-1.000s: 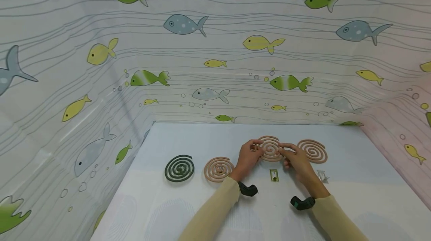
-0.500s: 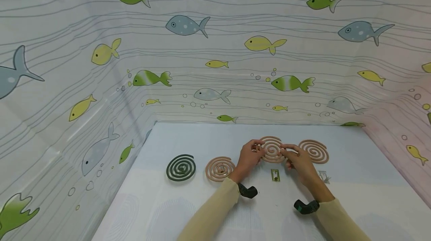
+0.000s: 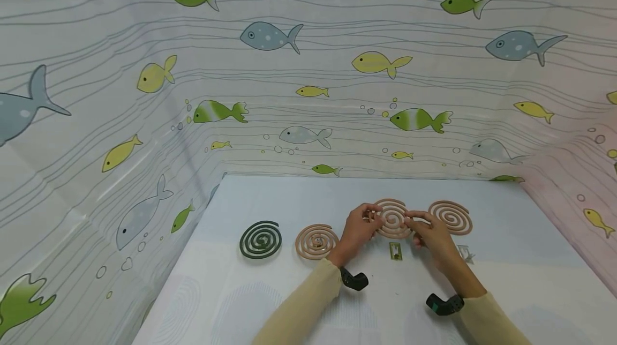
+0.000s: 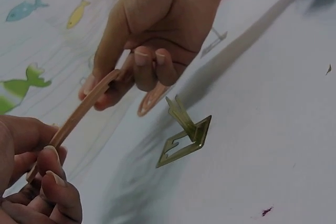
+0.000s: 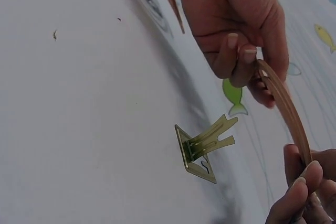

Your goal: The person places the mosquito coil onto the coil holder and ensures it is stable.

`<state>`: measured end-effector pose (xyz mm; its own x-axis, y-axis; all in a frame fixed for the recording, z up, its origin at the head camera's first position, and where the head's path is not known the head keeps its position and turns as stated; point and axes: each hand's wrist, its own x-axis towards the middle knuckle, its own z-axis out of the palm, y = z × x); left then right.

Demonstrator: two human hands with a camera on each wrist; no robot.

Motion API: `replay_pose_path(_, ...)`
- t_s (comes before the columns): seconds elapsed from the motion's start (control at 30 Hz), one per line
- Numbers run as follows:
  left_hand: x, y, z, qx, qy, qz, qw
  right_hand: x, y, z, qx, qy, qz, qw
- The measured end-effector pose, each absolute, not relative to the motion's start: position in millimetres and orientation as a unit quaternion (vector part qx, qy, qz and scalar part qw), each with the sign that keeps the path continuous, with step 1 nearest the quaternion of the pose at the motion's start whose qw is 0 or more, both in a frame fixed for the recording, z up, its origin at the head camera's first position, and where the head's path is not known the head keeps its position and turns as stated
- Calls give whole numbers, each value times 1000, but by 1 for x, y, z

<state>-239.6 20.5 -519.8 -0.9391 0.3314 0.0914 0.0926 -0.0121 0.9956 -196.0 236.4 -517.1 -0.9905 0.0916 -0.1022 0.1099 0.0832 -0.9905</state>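
Note:
A brown mosquito coil (image 3: 391, 218) is held up off the table between both hands. My left hand (image 3: 358, 231) pinches its left edge between thumb and fingers. Its right edge is pinched the same way by my right hand (image 3: 435, 238). Seen nearly edge-on, the coil (image 4: 79, 114) looks thin and slightly bowed in the left wrist view. Just below it on the table lies a gold-coloured metal coil stand (image 3: 396, 251). In the right wrist view this stand (image 5: 197, 150) has a flat square base and a forked tongue bent upward.
To the left sit a dark green coil (image 3: 261, 240) and a brown coil (image 3: 316, 242), each with something at its centre. Another brown coil (image 3: 451, 217) lies right of my hands, with a silvery metal stand (image 3: 465, 254) in front of it. Fish-printed sheeting (image 3: 308, 114) rises behind the table.
Both hands have brought the coil slightly nearer to me, closer over the gold-coloured stand. The grip at both edges is unchanged, and the head view has shifted a little.

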Motion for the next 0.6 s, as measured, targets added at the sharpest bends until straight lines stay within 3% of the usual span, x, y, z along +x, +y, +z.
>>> replay_pose_path(0.6, -222, 14, -513, 177, 686, 698, 103, -182, 237, -519, 55, 745, -665, 8)
